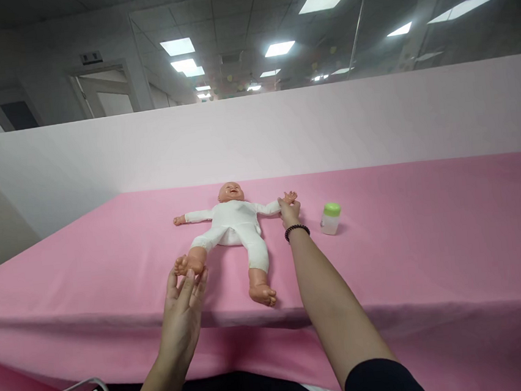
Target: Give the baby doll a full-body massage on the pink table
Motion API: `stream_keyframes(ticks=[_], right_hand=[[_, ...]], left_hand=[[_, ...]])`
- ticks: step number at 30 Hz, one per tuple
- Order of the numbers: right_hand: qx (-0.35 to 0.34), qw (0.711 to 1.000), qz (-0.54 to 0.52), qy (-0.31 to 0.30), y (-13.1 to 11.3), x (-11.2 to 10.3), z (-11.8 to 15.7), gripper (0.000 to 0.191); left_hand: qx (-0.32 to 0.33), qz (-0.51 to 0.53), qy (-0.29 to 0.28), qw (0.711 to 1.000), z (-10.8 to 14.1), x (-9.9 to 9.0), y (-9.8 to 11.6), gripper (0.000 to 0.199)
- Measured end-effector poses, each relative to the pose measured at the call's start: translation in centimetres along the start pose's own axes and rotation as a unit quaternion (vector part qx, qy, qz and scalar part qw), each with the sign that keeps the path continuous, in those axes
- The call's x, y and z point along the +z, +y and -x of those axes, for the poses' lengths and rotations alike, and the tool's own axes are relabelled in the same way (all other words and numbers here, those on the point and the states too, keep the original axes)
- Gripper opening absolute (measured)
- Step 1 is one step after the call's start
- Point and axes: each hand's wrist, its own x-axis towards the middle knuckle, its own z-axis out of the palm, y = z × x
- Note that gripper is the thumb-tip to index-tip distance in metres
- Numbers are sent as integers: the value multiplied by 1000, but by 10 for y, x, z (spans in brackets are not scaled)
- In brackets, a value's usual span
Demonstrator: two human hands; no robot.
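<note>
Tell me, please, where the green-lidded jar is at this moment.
In the head view, the green-lidded jar stands on the pink cloth, right of the picture's centre, a little to the right of the right hand and the doll.

The doll — matt cloth, smooth plastic feet; frosted plastic jar — matt cloth table cover.

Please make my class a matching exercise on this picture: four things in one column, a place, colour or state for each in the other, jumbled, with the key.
1. Left hand
2. Right hand
3. Doll
4. Jar lid

A. Green
B. At one of the doll's arms
C. Lying face up
D. At one of the doll's feet

Pairs: 1-D, 2-B, 3-C, 4-A
</note>
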Motion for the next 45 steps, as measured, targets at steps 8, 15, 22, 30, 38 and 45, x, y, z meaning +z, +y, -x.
stream_keyframes(ticks=[8, 15, 22, 30, 38, 45], right_hand=[[12, 1000, -5, -6, -6, -4, 5, 54], [-19, 1000, 25, -2, -31, -3, 23, 49], [-322, 943, 37, -80, -62, 24, 62, 35], [-516, 818, 138, -214, -48, 38, 74, 43], [-413, 896, 41, -159, -51, 37, 75, 34], [-50, 983, -157, 83, -62, 25, 50, 35]], left_hand=[[-13, -14, -30, 999, -2, 1, -14, 44], [93, -239, -233, 938, -26, -1, 4, 41], [94, -390, -398, 825, -95, 56, 47, 38], [6, -445, -345, 826, -143, 81, 1, 34], [31, -348, -375, 859, -107, 68, 31, 34], [17, -258, -297, 919, -22, 9, 39, 36]])
